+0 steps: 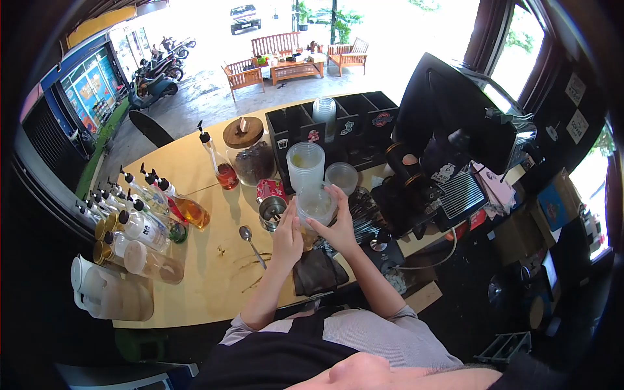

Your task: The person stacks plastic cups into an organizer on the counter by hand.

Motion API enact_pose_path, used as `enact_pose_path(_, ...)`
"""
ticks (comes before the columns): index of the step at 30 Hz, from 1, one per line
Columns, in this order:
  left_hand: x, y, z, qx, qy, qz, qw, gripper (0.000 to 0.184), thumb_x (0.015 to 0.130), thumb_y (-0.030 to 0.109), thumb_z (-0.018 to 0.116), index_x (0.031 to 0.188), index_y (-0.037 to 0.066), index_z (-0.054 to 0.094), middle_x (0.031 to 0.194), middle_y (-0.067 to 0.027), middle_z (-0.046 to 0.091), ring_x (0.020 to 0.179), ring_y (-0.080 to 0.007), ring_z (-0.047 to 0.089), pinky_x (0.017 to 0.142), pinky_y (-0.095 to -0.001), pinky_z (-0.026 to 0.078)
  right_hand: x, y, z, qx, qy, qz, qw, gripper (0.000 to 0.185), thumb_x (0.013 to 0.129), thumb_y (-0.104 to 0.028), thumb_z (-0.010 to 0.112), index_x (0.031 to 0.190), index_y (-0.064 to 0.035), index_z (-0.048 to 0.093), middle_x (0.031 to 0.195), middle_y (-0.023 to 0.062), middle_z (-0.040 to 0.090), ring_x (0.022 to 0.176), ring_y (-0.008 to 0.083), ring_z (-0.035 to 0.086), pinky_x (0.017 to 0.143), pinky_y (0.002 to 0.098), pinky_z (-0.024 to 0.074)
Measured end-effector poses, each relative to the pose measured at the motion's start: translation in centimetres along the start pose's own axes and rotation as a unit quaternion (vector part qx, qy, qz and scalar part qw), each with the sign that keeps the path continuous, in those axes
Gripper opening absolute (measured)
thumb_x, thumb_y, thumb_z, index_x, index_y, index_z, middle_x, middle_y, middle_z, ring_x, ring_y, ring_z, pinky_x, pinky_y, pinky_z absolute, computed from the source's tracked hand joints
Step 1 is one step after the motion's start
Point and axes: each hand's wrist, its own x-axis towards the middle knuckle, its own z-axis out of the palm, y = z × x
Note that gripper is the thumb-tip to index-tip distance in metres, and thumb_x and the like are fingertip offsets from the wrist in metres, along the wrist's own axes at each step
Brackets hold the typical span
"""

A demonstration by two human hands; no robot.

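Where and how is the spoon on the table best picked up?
Probably by the middle of its handle, coming from the person's side: the spoon lies with its bowl pointing away and its slim handle running back toward the body.

At nine o'clock, the letters "NA" show in dark print on a clear, black-topped pump bottle (144, 231). Toward half past two, a white rectangular paper card (577, 127) appears to read "COFFEE". Stickers on the black compartmented organizer (364, 148), twelve to one o'clock, are too small to read.
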Motion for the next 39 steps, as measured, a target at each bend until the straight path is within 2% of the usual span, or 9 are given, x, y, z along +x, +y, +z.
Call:
enact_pose_path(7, 0.4, 0.3, 0.5, -0.005, 0.004, 0.003, 1.000, 0.046, 0.106, 0.020, 0.035, 0.145, -0.005, 0.043, 0.144, -0.0272, 0.049, 0.135, -0.0418, 0.046, 0.113, -0.0424, 0.035, 0.0, 0.2, 0.0, 0.082, 0.020, -0.011, 0.996, 0.098, 0.069, -0.016, 0.088, 0.146, -0.0004, 0.030, 0.140, 0.0182, 0.052, 0.131, 0.0286, 0.050, 0.112, 0.0394, 0.0365)
enact_pose_path(12, 0.2, -0.3, 1.1, -0.011, 0.006, -0.003, 1.000, 0.046, 0.106, 0.019, 0.036, 0.143, -0.008, 0.043, 0.142, -0.0295, 0.049, 0.136, -0.0425, 0.045, 0.114, -0.0428, 0.034, -1.1, 1.6, 0.5, -0.083, 0.028, 0.017, 0.996, 0.086, 0.070, -0.021, 0.089, 0.140, -0.0004, 0.043, 0.139, 0.0176, 0.050, 0.130, 0.0296, 0.048, 0.109, 0.0397, 0.0384)
enact_pose_path(20, 0.5, 0.2, 1.0, 0.001, 0.012, 0.015, 1.000, 0.046, 0.106, 0.018, 0.034, 0.143, -0.007, 0.043, 0.142, -0.0297, 0.049, 0.136, -0.0428, 0.043, 0.115, -0.0429, 0.032, -0.9, 0.9, 0.2, -0.107, 0.049, -0.027, 0.993, 0.081, 0.071, -0.023, 0.086, 0.139, -0.0020, 0.046, 0.140, 0.0177, 0.048, 0.135, 0.0338, 0.040, 0.112, 0.0435, 0.0323)
enact_pose_path(28, 1.3, 2.3, -0.1, 0.030, 0.037, 0.054, 0.997, 0.048, 0.107, 0.023, 0.028, 0.145, 0.000, 0.045, 0.143, -0.0211, 0.052, 0.135, -0.0384, 0.047, 0.115, -0.0536, 0.029, 0.1, -1.9, -0.6, -0.096, 0.065, -0.058, 0.992, 0.080, 0.072, -0.022, 0.084, 0.140, -0.0036, 0.046, 0.142, 0.0181, 0.046, 0.137, 0.0347, 0.036, 0.114, 0.0446, 0.0297)
enact_pose_path(31, 1.9, 3.4, -0.7, 0.016, 0.048, 0.084, 0.995, 0.048, 0.107, 0.024, 0.028, 0.144, -0.001, 0.045, 0.140, -0.0207, 0.055, 0.132, -0.0394, 0.050, 0.114, -0.0501, 0.032, 0.8, -2.6, -1.0, -0.082, 0.068, -0.075, 0.991, 0.082, 0.075, -0.022, 0.083, 0.144, -0.0036, 0.043, 0.145, 0.0183, 0.044, 0.136, 0.0326, 0.040, 0.113, 0.0438, 0.0326)
enact_pose_path(33, 2.5, 4.5, -1.1, -0.012, 0.051, 0.087, 0.995, 0.049, 0.107, 0.025, 0.028, 0.144, -0.001, 0.046, 0.138, -0.0208, 0.057, 0.130, -0.0394, 0.052, 0.112, -0.0481, 0.034, 1.3, -2.4, -1.1, 0.097, 0.019, -0.062, 0.993, 0.089, 0.080, -0.020, 0.080, 0.152, -0.0046, 0.031, 0.146, 0.0183, 0.042, 0.134, 0.0298, 0.046, 0.112, 0.0433, 0.0360)
enact_pose_path(34, 2.7, 4.8, -1.1, -0.040, 0.054, 0.088, 0.994, 0.049, 0.107, 0.026, 0.028, 0.144, -0.002, 0.046, 0.137, -0.0209, 0.058, 0.129, -0.0393, 0.053, 0.111, -0.0460, 0.037, 1.4, -2.6, -1.1, 0.097, 0.020, -0.063, 0.993, 0.089, 0.080, -0.020, 0.080, 0.152, -0.0046, 0.031, 0.146, 0.0183, 0.042, 0.134, 0.0298, 0.046, 0.112, 0.0433, 0.0360)
enact_pose_path(36, 3.3, 4.7, -0.8, -0.043, 0.066, 0.092, 0.993, 0.050, 0.108, 0.027, 0.027, 0.143, -0.003, 0.046, 0.135, -0.0215, 0.059, 0.127, -0.0387, 0.054, 0.109, -0.0443, 0.039, 1.5, -3.2, -1.2, 0.243, -0.050, -0.012, 0.969, 0.098, 0.084, -0.017, 0.076, 0.157, -0.0068, 0.012, 0.147, 0.0181, 0.041, 0.132, 0.0281, 0.048, 0.111, 0.0428, 0.0379)
enact_pose_path(39, 3.7, 4.8, -0.1, -0.055, 0.088, 0.096, 0.990, 0.052, 0.108, 0.029, 0.027, 0.142, -0.004, 0.047, 0.132, -0.0225, 0.060, 0.124, -0.0373, 0.057, 0.106, -0.0425, 0.042, 1.2, -4.0, -1.1, 0.274, -0.089, -0.007, 0.957, 0.106, 0.085, -0.013, 0.074, 0.158, -0.0098, -0.002, 0.147, 0.0186, 0.039, 0.134, 0.0280, 0.047, 0.111, 0.0428, 0.0390)
